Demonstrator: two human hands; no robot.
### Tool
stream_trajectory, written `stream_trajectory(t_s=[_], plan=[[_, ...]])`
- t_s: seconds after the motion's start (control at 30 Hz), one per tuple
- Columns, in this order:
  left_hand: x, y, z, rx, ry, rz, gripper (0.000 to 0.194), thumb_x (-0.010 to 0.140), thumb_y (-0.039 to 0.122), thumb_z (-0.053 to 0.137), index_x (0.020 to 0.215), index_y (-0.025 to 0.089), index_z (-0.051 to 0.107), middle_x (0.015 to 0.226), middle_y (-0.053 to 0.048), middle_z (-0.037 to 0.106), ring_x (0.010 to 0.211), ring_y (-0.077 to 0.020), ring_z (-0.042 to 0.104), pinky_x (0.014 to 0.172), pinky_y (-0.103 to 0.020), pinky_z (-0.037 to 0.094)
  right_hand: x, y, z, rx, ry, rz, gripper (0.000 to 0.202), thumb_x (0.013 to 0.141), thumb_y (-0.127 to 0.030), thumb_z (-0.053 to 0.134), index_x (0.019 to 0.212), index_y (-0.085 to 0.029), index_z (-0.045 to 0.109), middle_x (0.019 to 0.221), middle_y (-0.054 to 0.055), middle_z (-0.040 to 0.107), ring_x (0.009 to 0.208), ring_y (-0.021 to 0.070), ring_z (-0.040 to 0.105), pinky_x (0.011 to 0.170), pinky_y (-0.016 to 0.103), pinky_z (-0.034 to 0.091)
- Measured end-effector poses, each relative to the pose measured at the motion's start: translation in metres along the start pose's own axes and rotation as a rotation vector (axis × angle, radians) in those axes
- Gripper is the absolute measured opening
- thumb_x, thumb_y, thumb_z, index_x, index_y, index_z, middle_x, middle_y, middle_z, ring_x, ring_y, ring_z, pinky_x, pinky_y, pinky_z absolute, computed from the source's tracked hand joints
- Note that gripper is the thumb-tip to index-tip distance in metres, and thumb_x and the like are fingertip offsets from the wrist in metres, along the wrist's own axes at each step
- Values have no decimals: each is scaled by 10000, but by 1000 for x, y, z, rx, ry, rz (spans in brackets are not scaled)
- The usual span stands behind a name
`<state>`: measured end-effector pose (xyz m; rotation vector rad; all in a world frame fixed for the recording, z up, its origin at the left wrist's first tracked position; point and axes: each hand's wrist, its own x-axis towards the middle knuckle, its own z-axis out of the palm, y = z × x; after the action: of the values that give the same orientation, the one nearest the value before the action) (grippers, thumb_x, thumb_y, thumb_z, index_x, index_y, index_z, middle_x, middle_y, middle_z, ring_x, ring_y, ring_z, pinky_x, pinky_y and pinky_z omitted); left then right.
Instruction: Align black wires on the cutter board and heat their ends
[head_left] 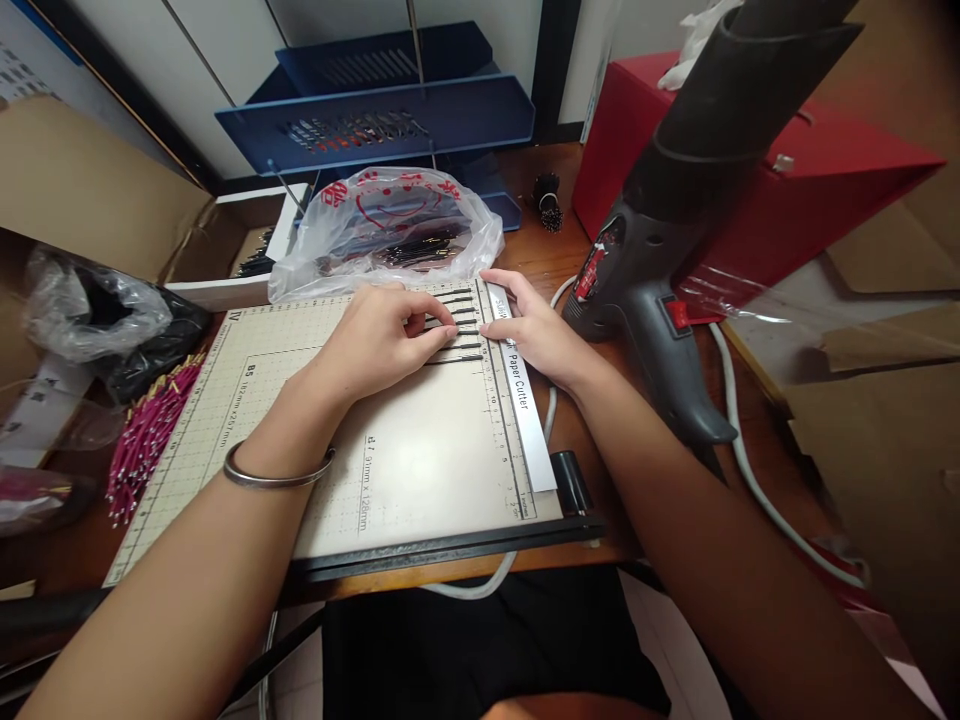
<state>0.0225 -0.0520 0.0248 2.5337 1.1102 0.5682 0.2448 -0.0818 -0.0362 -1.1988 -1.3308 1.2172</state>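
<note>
A cream paper cutter board [420, 440] with printed grids lies in front of me. Several thin black sticks [469, 357] lie side by side across its upper right part, their ends near the ruler strip. My left hand [390, 335], with a metal bangle on the wrist, rests over them, thumb and forefinger pinched on one black stick. My right hand [529, 325] lies over the white strip [531, 440] lettered "Paper Cutter"; its thumb and forefinger are spread, the thumb tip by the stick ends. Its other fingers are hidden.
Behind the board sit a plastic bag [390, 225] of black sticks and a blue rack [375, 125]. A heat gun [660, 270] stands at the right before a red box [795, 180], its cable trailing. Magenta sticks [157, 430] lie at the left, near a white box [225, 290].
</note>
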Motion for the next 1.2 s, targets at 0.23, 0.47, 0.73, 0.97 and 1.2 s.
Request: stream_trajectory(t_s=[0.23, 0.47, 0.73, 0.97, 1.2], plan=[[0, -1, 0, -9, -11, 6, 235, 929, 386, 708, 888, 206, 853, 587, 15, 574, 636, -160, 507, 704, -322, 368, 0, 0, 0, -8, 5, 2, 855, 704, -253, 739, 1519, -239, 481, 1664, 120, 516, 1573, 331, 493, 1405, 551, 334], [0, -2, 1, -22, -4, 26, 247, 929, 392, 702, 877, 199, 846, 586, 13, 587, 631, -157, 517, 685, -314, 370, 0, 0, 1, -9, -7, 7, 849, 715, -265, 745, 1519, -261, 474, 1682, 101, 507, 1598, 334, 469, 1417, 570, 317], [1, -2, 1, -12, -10, 25, 257, 938, 404, 705, 889, 200, 853, 602, 5, 607, 641, -161, 524, 700, -315, 376, 0, 1, 1, -26, 9, -1, 847, 714, -258, 752, 1519, -265, 489, 1638, 97, 544, 1560, 332, 509, 1403, 568, 340], [1, -2, 2, -4, -5, 39, 239, 943, 384, 706, 891, 203, 852, 586, 8, 596, 647, -167, 532, 713, -321, 390, 0, 0, 1, -11, -5, -7, 845, 713, -257, 742, 1521, -265, 493, 1666, 108, 518, 1593, 356, 472, 1401, 600, 344], [1, -1, 2, -19, -10, 32, 236, 939, 373, 709, 892, 196, 857, 596, 9, 603, 634, -159, 524, 710, -319, 381, 0, -1, 1, -18, 4, -10, 864, 694, -262, 743, 1518, -240, 484, 1648, 124, 535, 1563, 354, 501, 1403, 588, 331]])
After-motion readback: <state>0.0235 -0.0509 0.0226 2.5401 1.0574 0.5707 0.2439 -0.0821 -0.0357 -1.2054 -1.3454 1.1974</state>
